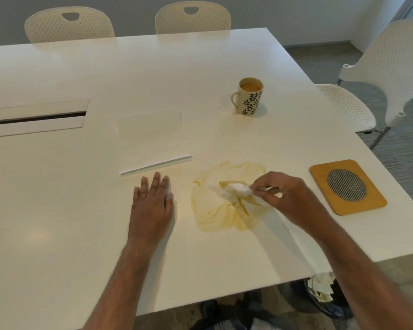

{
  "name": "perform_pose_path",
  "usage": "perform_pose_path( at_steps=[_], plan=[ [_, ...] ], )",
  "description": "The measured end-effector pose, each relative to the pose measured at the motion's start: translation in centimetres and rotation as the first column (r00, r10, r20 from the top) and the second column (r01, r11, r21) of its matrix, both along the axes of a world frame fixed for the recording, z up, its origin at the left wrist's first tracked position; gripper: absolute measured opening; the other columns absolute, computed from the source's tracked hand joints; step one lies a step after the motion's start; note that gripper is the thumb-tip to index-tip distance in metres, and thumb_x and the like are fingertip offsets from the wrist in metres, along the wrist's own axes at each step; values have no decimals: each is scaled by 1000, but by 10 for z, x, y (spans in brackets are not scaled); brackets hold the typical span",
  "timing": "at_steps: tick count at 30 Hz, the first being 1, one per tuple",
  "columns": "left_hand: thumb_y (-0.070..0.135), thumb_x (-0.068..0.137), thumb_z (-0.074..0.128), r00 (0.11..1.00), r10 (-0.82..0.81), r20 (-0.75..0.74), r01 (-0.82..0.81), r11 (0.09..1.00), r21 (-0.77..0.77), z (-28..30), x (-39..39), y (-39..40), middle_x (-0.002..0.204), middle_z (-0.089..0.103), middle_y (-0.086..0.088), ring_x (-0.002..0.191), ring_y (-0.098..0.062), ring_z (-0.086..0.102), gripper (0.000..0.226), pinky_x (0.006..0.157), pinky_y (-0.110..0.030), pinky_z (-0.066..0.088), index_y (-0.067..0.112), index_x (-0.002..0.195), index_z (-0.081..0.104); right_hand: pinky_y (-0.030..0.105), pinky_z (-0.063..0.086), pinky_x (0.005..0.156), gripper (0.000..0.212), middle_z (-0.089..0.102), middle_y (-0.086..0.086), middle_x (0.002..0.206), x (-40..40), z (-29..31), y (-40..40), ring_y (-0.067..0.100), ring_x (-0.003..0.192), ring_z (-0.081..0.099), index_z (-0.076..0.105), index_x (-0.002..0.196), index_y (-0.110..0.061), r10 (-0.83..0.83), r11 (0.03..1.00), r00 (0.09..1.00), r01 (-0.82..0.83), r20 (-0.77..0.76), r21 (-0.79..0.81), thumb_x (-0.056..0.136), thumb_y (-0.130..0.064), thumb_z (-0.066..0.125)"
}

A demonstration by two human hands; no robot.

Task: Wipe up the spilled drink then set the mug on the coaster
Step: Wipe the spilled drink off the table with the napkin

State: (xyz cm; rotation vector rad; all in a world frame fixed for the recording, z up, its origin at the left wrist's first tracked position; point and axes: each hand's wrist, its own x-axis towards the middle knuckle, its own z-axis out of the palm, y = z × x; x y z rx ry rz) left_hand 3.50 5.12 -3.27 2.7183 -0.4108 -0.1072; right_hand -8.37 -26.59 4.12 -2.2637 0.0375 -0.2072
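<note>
A smeared yellowish spill [215, 210] spreads over the white table [58, 210] near its front. My right hand [288, 194] pinches a crumpled white tissue [238, 189], partly soaked, on the spill's upper right part. My left hand [152, 203] rests flat on the table just left of the spill, fingers straight. A cream mug [249, 97] with dark leaf prints stands upright farther back, holding an orange-brown drink, handle to the left. A wooden coaster [347, 186] with a round mesh centre lies right of the spill, near the table's right edge.
Flat white paper napkins [153, 141] lie behind my left hand. A cable slot [34, 119] is set into the table at the left. White perforated chairs [391, 75] stand at the right and far side. A bin with used tissues [319, 287] sits under the front edge.
</note>
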Motion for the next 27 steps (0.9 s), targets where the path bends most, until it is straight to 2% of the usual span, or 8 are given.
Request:
perform_pose_path(
  at_steps=[3, 6, 9, 12, 17, 21, 24, 27],
  plan=[
    [30, 112, 35, 1000, -21, -22, 21, 1000, -15, 3, 0, -2, 176, 14, 5, 164, -24, 5, 55, 132, -46, 2, 26, 166, 27, 31, 58, 78, 18, 75, -14, 98, -7, -2, -13, 11, 87, 71, 78, 97, -32, -153, 987, 988, 151, 33, 46, 90, -16, 80],
    [40, 112, 30, 997, -74, -30, 73, 997, -22, 9, -3, -11, 176, 10, 7, 164, -24, 2, 57, 132, -45, 2, 28, 167, 24, 30, 58, 75, 15, 77, -14, 96, -15, -5, -24, 12, 84, 71, 79, 97, -31, -259, 959, 964, 250, 53, 131, 89, -19, 81],
    [51, 108, 19, 988, -156, -24, 155, 988, -18, 14, -7, -28, 176, 5, 10, 164, -21, -4, 64, 132, -42, -1, 30, 168, 16, 20, 55, 71, 13, 78, -17, 94, -24, -6, -35, 9, 84, 72, 80, 96, -32, -320, 934, 946, 308, 42, 181, 89, -21, 81],
    [49, 109, 21, 976, -216, -10, 216, 976, -14, 16, -10, -52, 176, 5, 9, 163, -20, -4, 62, 132, -42, -2, 30, 168, 15, 12, 53, 70, 13, 79, -15, 89, -33, -7, -48, 5, 83, 75, 80, 98, -29, -369, 904, 928, 347, 45, 251, 90, -18, 80],
    [48, 110, 25, 942, -337, 8, 336, 941, 27, 22, -21, -105, 176, 8, 4, 164, -26, -1, 63, 132, -43, -2, 26, 168, 17, 27, 63, 71, 12, 80, -4, 84, -51, -13, -76, 14, 80, 78, 79, 98, -26, -456, 821, 890, 421, -2, 386, 90, -17, 81],
    [45, 112, 29, 907, -422, 16, 422, 907, 13, 28, -38, -154, 176, 9, 3, 164, -25, -1, 60, 132, -44, -1, 25, 168, 20, 28, 62, 67, 13, 81, -4, 85, -73, -11, -102, 15, 80, 78, 80, 96, -29, -498, 786, 867, 452, -1, 422, 89, -19, 82],
    [46, 112, 27, 878, -478, 21, 477, 879, 16, 29, -52, -189, 176, 6, 5, 163, -22, -5, 60, 132, -42, -3, 27, 168, 17, 35, 64, 74, 13, 81, -1, 87, -92, -9, -123, 18, 84, 78, 80, 96, -29, -529, 752, 849, 468, 0, 463, 88, -20, 83],
    [49, 111, 22, 856, -516, 10, 516, 856, -3, 29, -67, -222, 176, 2, 7, 162, -19, -11, 61, 132, -39, -8, 30, 169, 12, 34, 65, 78, 14, 81, 0, 89, -112, -7, -146, 21, 87, 78, 81, 96, -29, -559, 727, 829, 491, -1, 480, 86, -20, 84]
  ],
)
